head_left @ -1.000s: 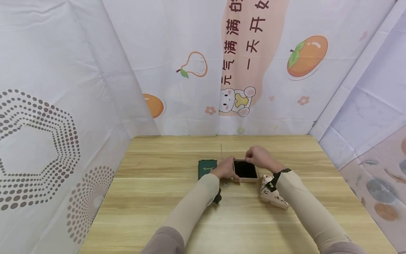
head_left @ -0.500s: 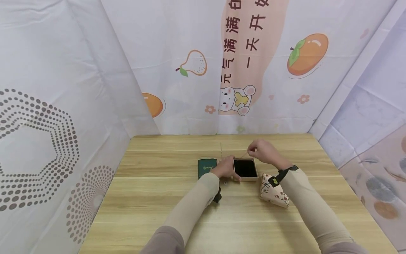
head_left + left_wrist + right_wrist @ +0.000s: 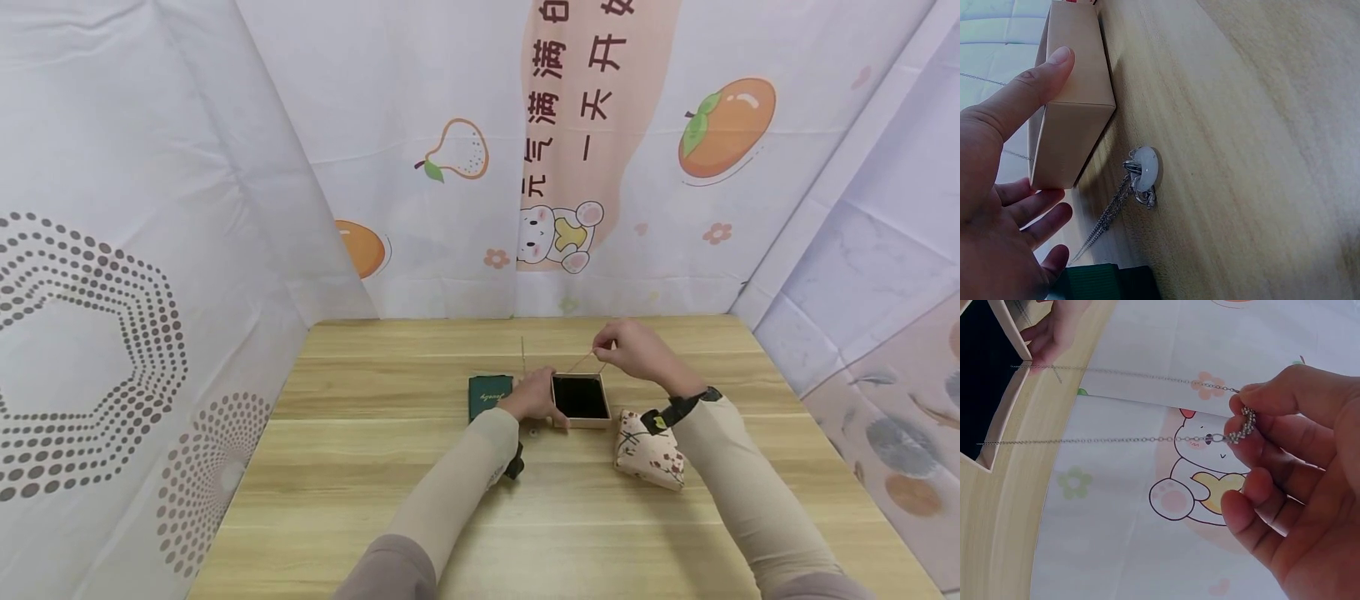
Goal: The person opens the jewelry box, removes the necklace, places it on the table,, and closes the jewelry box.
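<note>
A small square box [image 3: 581, 423] with a pale outside and black lining stands open-topped on the table. My left hand [image 3: 534, 396] holds it at the left side; in the left wrist view the thumb lies on one pale wall [image 3: 1082, 62] and the fingers touch another. My right hand [image 3: 637, 348], raised beyond the box, pinches a thin chain [image 3: 1116, 440] by its clasp end between thumb and index finger. Two taut strands run from there down to the box's black lining. Beside the box lies a white ring-shaped pendant [image 3: 1147, 167] on a silver chain [image 3: 1107, 215].
A dark green case [image 3: 490, 397] with gold lettering lies left of my left hand. Right of the box, a floral-patterned lid [image 3: 648, 450] sits tilted on the wooden table [image 3: 555, 533]. A printed cloth [image 3: 450, 242] hangs behind the table's far edge.
My right hand has moved up, away from the box and to the right, drawing the chain strands taut into view. My left hand stays at the box.
</note>
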`<state>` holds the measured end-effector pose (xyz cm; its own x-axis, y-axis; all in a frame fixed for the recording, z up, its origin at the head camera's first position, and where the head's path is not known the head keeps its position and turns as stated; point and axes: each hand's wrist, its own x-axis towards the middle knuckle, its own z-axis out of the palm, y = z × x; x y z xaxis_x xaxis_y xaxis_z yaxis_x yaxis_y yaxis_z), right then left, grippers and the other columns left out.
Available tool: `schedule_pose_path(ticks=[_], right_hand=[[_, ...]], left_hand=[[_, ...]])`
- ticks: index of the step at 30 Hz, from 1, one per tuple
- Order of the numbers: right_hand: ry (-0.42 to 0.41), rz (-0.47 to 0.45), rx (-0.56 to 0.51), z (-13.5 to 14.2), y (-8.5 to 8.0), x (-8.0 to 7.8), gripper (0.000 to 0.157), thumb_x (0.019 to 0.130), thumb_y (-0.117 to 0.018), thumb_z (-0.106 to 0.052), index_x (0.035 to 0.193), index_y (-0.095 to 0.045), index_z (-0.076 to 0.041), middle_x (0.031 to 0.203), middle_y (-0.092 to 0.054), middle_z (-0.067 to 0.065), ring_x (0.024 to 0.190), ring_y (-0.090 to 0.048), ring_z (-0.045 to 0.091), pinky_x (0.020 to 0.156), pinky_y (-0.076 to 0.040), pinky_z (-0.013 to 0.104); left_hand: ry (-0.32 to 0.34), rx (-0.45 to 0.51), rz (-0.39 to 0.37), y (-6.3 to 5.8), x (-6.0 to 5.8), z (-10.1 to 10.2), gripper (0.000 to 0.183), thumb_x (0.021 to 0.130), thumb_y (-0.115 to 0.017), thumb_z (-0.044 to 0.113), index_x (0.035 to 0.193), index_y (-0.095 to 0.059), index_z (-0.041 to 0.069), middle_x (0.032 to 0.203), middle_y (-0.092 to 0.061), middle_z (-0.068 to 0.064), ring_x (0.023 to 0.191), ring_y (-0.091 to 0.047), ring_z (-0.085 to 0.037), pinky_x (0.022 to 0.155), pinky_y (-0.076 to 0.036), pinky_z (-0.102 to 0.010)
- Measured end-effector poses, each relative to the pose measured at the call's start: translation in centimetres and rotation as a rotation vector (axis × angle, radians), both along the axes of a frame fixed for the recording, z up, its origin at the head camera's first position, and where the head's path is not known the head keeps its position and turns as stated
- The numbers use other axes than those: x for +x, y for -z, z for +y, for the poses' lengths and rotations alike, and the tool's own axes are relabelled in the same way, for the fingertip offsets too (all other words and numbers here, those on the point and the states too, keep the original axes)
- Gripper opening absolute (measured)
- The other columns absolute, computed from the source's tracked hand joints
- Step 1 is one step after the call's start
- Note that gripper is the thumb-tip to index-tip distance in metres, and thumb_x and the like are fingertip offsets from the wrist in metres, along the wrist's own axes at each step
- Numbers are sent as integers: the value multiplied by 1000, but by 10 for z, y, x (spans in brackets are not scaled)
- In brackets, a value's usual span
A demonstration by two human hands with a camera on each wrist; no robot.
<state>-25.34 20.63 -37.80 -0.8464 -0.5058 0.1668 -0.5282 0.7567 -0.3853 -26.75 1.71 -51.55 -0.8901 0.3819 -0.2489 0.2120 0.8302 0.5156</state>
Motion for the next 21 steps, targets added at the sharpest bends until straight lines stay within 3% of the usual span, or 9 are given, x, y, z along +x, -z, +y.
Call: schedule_pose_path(ticks=[14,21], right_hand=[[25,-22,-106,9,-21,7,11,89,-64,-4,84,-73,-4,78,-63,6,72,-50,15,65,-41,28],[33,-9,-142,10,-25,9,10,88,-65,-4,83,-74,-4,77,-62,5,71,-48,13,63,-40,25]], left_hand=[[16,32,-23,-7,2,-1,109,68,-87,45,153,-27,11,155,-37,-7,145,-31,-32,117,-13,-63],[45,-15,-2,-5,1,-3,109,68,-85,50,152,-28,11,154,-40,-6,142,-34,-30,115,-19,-56]])
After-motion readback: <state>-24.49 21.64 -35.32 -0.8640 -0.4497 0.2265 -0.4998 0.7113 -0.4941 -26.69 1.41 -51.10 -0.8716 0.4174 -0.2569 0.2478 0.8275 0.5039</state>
